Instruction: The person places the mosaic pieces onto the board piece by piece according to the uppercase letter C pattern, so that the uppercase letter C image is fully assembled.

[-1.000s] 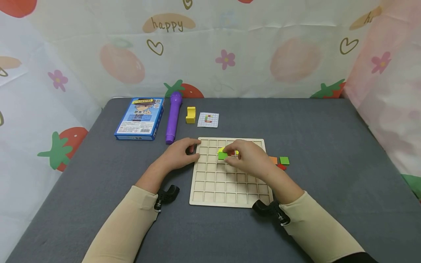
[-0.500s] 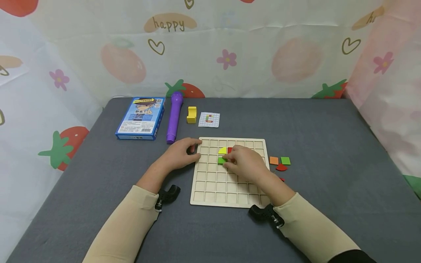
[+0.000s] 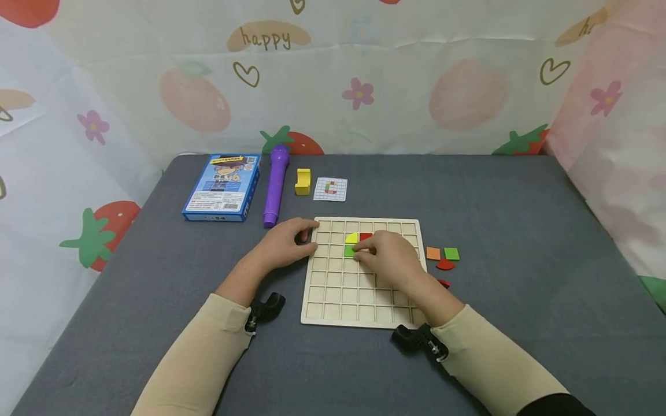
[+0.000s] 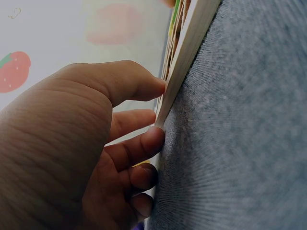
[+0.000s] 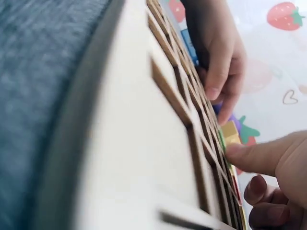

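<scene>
Grey felt-covered table (image 3: 520,231), wrinkled white fabric backdrop (image 3: 416,115) on three sides, printed with strawberries, peaches, flowers, hearts, "happy" lettering. Even, soft lighting.

A blue box (image 3: 221,186), purple torch (image 3: 274,185), yellow block (image 3: 302,181) and small card (image 3: 330,189) line the table's (image 3: 520,231) far side.

Head view: bright, even, diffuse light; sharp throughout; soft, faint shadows under the forearms; no glare; slight wide-angle bending at the edges.
Left wrist view: dim and dark at the corners; left hand (image 4: 96,148) close and soft; cloth weave sharp; backdrop blurred.
Right wrist view: brighter; near edge of the board (image 5: 139,143) heavily blurred; right hand (image 5: 273,177) and backdrop soft.
</scene>
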Demonstrator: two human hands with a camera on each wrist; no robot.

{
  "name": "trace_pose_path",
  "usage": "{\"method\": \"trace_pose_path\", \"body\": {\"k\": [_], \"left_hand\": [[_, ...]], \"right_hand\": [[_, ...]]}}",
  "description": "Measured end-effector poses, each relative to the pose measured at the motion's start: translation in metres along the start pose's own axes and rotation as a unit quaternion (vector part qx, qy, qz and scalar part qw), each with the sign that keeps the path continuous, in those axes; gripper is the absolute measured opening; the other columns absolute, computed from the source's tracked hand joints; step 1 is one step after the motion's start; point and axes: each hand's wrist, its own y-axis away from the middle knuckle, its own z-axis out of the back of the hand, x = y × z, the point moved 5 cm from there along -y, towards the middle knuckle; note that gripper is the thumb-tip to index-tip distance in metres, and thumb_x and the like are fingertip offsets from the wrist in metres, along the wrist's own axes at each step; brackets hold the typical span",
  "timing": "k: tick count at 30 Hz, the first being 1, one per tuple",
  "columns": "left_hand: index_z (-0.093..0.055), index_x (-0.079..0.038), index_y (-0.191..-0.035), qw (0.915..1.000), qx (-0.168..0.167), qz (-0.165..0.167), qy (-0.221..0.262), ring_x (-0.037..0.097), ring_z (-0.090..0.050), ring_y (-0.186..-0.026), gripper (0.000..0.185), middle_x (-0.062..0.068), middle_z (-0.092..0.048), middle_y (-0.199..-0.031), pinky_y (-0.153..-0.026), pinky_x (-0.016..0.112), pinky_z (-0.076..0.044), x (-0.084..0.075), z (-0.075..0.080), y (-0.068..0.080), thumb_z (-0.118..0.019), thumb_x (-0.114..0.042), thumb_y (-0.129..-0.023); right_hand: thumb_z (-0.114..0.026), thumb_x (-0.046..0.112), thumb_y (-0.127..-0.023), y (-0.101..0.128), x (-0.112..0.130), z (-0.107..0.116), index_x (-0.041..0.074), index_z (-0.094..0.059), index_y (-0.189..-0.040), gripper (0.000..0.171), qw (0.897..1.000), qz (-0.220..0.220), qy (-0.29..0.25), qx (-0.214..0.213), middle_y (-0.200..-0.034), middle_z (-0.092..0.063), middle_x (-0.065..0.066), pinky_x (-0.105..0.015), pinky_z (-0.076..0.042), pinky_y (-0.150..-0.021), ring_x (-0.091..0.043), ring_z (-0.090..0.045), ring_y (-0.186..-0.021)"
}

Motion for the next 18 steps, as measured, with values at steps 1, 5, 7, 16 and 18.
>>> {"method": "trace_pose_path", "body": {"k": [1,5,7,16,18], "left_hand": [[-0.060,-0.005,-0.142,1.0000,0.000,0.000,0.001,0.021,-0.049,-0.084,0.052,0.007,-0.052,-0.091,-0.076,0.038,-0.036,0.000,0.000,0.000,-0.069,-0.023,-0.094],[-0.060,-0.005,-0.142,1.0000,-0.001,0.001,0.001,0.021,-0.049,-0.084,0.052,0.006,-0.052,-0.091,-0.077,0.038,-0.036,0.000,0.000,0.000,-0.068,-0.023,-0.095],[-0.060,-0.005,-0.142,1.0000,0.000,0.001,0.002,0.021,-0.049,-0.084,0.052,0.006,-0.052,-0.092,-0.077,0.038,-0.036,0.001,-0.001,-0.001,-0.068,-0.024,-0.095],[-0.060,-0.004,-0.142,1.0000,-0.003,-0.007,0.006,0.021,-0.049,-0.084,0.051,0.007,-0.052,-0.091,-0.077,0.039,-0.036,-0.002,0.001,0.000,-0.068,-0.022,-0.094],[-0.060,-0.004,-0.142,1.0000,-0.001,-0.008,0.006,0.021,-0.049,-0.083,0.051,0.007,-0.052,-0.091,-0.077,0.039,-0.036,-0.002,0.001,0.001,-0.068,-0.022,-0.094]], "right_hand": [[-0.078,0.028,-0.092,-0.001,0.000,0.001,0.019,-0.082,-0.113,0.023,1.000,0.000,-0.001,0.004,-0.082,-0.062,0.003,-0.031,-0.042,-0.061,-0.014,-0.052,-0.070],[-0.078,0.029,-0.092,-0.002,0.000,0.010,0.016,-0.080,-0.116,0.027,1.000,-0.005,-0.018,0.008,-0.079,-0.059,0.002,-0.032,-0.039,-0.061,-0.015,-0.050,-0.070],[-0.078,0.029,-0.092,-0.002,-0.002,0.018,0.016,-0.080,-0.116,0.027,0.999,-0.014,-0.038,0.005,-0.079,-0.058,0.001,-0.032,-0.037,-0.060,-0.016,-0.048,-0.068],[-0.072,0.023,-0.097,0.003,-0.016,0.055,0.010,-0.075,-0.123,0.029,0.992,-0.035,-0.115,0.026,-0.087,-0.052,-0.004,-0.032,-0.034,-0.055,-0.018,-0.038,-0.061],[-0.072,0.023,-0.097,0.003,-0.022,0.061,0.009,-0.074,-0.125,0.031,0.991,-0.039,-0.122,0.032,-0.088,-0.051,-0.005,-0.032,-0.034,-0.053,-0.019,-0.038,-0.062]]}}
